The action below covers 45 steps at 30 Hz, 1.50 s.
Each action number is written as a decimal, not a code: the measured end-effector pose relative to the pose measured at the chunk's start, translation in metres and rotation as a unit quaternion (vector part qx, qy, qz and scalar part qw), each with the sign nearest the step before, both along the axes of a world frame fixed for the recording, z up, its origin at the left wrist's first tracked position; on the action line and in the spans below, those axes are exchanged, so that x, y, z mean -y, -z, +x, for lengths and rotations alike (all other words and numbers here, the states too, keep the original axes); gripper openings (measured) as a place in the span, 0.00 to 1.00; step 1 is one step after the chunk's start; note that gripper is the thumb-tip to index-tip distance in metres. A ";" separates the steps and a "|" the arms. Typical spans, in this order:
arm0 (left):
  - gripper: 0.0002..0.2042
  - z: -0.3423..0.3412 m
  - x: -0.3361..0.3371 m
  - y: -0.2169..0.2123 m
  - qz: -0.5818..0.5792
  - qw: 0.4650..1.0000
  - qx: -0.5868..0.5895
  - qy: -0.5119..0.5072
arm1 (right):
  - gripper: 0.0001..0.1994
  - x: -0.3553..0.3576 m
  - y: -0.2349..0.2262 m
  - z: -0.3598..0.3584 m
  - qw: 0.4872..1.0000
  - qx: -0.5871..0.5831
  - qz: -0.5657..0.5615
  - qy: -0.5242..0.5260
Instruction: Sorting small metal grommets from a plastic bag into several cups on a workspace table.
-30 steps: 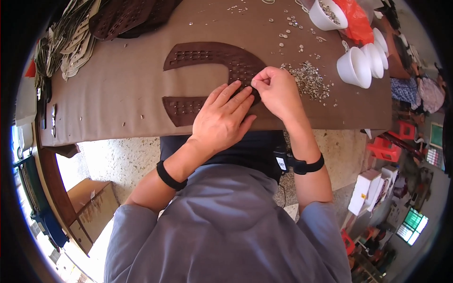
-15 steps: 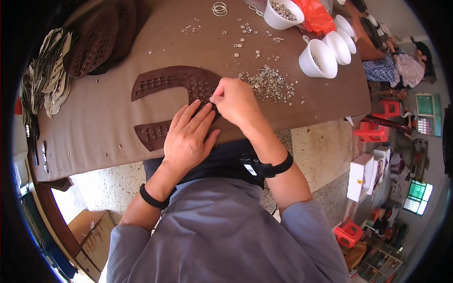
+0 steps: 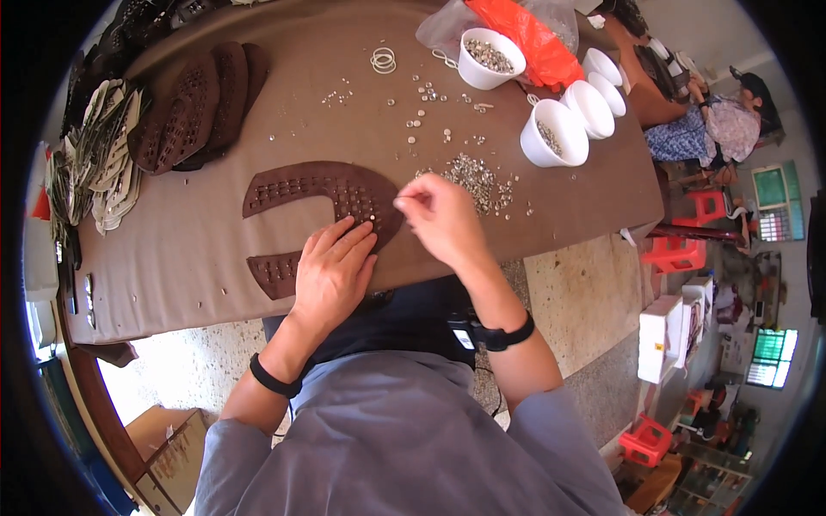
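A dark brown U-shaped piece (image 3: 385,187), apparently leather and punched with rows of small holes, lies on the cloth-covered table. My left hand (image 3: 331,273) rests flat on it with fingers stretched out, covering part of its lower arm and curve. A few tiny shiny bits show in the holes beside those fingertips. Just off the curve's right edge, my right hand (image 3: 443,222) is raised slightly, thumb and fingers pinched together; anything between them is too small to see. Behind that hand spreads a heap of small metallic studs (image 3: 475,176).
White tubs (image 3: 532,142) with small studs stand at the back right by a red plastic bag (image 3: 538,47). Stacked brown punched pieces (image 3: 219,103) and pale strips (image 3: 112,155) lie far left. Rubber bands (image 3: 384,60) lie at the back. A seated person (image 3: 727,125) is off to the right.
My right hand has moved off the curve of the brown piece, toward the stud heap. My left hand stays flat on the piece. The whole view has shifted slightly.
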<state>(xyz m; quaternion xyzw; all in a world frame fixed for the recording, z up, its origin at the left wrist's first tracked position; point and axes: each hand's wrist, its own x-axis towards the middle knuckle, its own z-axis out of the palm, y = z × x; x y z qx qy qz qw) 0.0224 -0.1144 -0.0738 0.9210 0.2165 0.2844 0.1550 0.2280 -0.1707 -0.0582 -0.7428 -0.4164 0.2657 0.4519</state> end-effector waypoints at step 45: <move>0.14 0.000 0.004 -0.003 -0.011 1.000 0.002 -0.014 | 0.03 0.079 -0.023 0.151 0.795 0.602 0.029 0.070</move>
